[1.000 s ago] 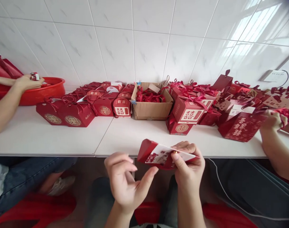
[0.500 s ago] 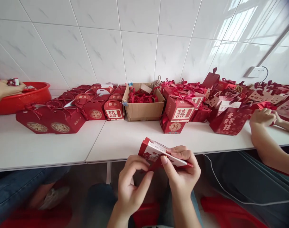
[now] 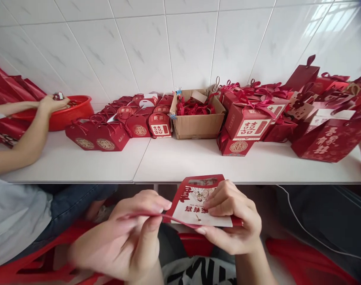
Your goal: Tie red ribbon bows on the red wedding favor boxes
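A red and white gift box (image 3: 189,200), printed with Chinese characters and a drawn figure, is held over the table's front edge. My right hand (image 3: 238,215) is closed on its right side, fingers across the printed face and thumb at the near edge. A thin dark red ribbon (image 3: 180,221) runs from that near edge toward the left. My left hand (image 3: 129,237) pinches the ribbon between thumb and fingertips, to the left of the box. Part of this hand is blurred, and my right fingers hide part of the print.
On the white table (image 3: 168,162) stand several red gift boxes (image 3: 109,136), a cardboard box (image 3: 198,126) of red ribbons and stacked boxes (image 3: 247,122). At left, a co-worker's hand (image 3: 51,105) holds a small item over a red basin (image 3: 79,113). A white cable (image 3: 305,227) hangs at right.
The box has turned so its printed face shows more fully. My left hand has moved left from the box, drawing the ribbon out. The view has swung left.
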